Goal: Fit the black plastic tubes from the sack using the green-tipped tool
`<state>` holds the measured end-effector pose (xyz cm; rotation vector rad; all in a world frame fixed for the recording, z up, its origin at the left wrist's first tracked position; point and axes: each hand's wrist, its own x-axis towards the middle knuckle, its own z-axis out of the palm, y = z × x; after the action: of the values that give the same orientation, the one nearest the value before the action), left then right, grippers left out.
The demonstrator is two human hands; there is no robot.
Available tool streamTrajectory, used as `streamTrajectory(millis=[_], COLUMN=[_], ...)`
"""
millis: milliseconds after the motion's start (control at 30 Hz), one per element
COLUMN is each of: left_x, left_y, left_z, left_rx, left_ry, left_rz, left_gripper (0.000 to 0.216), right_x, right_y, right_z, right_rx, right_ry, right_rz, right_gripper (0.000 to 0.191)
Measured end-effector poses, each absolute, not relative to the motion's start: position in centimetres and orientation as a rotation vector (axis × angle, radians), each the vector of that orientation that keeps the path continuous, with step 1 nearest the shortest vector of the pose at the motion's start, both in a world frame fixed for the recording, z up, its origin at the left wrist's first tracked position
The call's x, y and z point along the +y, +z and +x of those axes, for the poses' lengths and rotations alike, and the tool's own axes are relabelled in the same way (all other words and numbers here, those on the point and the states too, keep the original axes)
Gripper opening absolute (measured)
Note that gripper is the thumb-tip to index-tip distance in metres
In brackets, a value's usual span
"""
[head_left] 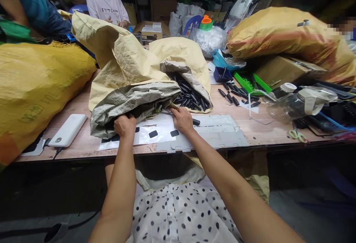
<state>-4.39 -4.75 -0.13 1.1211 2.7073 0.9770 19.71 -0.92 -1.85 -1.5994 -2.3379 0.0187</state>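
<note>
A cream woven sack point(133, 91) lies with its grey-lined mouth towards me. My left hand point(125, 126) is at this mouth, curled closed; its fingertips and anything in them are hidden. Just right of the opening, my right hand point(183, 120) is closed around a slim tool point(196, 122) with a black handle end and a metal front part. The tool's tip is close to the sack's rim. Beneath both hands are a white sheet point(144, 133) with black rounded patches and a grey board point(219, 131). Behind, a second cream sack point(180, 50) spills black pen-like parts point(191, 96).
A white power bank point(68, 130) and a full yellow sack point(39, 91) are at left. Loose black parts point(233, 94), a green tray point(251, 83), a clear jug point(300, 102) and scissors point(297, 136) are at right. Co-workers, including a person point(107, 5), are across the table.
</note>
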Motion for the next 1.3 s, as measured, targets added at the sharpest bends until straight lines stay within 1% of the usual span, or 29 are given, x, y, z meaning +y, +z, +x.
streamTrajectory(millis=[100, 233, 333, 433, 500, 567, 633, 767, 933, 1133, 1300], left_x=[-3.8, -4.0, -5.6, -7.5, -8.4, -8.8, -8.9, -8.9, -8.9, -8.6, -8.6], left_y=[-0.3, 0.4, 0.8, 0.5, -0.2, -1.1, -1.8, -2.4, -2.3, -2.3, -2.3], left_z=[-5.0, -5.0, -3.9, -2.1, -1.0, -0.3, 0.0, -0.9, -1.7, -1.4, -1.2], left_rx=[2.717, 2.652, 2.591, 2.372, 2.146, 1.952, 1.829, 1.720, 1.652, 1.593, 1.586], left_ry=[0.981, 0.844, 0.936, 1.047, 0.988, 0.886, 0.849, 0.928, 0.966, 1.020, 0.978], left_rz=[1.082, 1.122, 1.308, 1.729, 1.961, 2.057, 2.054, 1.925, 1.842, 1.807, 1.791], left_gripper=[0.027, 0.034, 0.035, 0.027, 0.018, 0.012, 0.013, 0.025, 0.018, 0.018, 0.019], right_x=[-0.9, -0.9, -0.8, -0.8, -0.8, -0.9, -1.0, -1.0, -0.8, -2.9, -7.3], right_y=[-1.8, -1.9, -1.9, -1.9, -1.8, -1.7, -1.6, -1.4, -1.0, -0.1, -0.1], right_z=[19.7, 19.7, 19.7, 19.7, 19.6, 19.6, 19.5, 19.5, 19.5, 20.4, 21.2], right_rx=[-2.345, -2.348, -2.351, -2.353, -2.355, -2.355, -2.352, -2.348, -2.333, -2.229, -2.108], right_ry=[0.014, 0.012, 0.009, 0.008, 0.010, 0.015, 0.024, 0.040, 0.085, 0.172, 0.400], right_rz=[-1.601, -1.609, -1.589, -1.581, -1.588, -1.607, -1.624, -1.610, -1.633, -1.538, -1.370], right_gripper=[0.038, 0.038, 0.039, 0.039, 0.039, 0.039, 0.039, 0.038, 0.037, 0.038, 0.042])
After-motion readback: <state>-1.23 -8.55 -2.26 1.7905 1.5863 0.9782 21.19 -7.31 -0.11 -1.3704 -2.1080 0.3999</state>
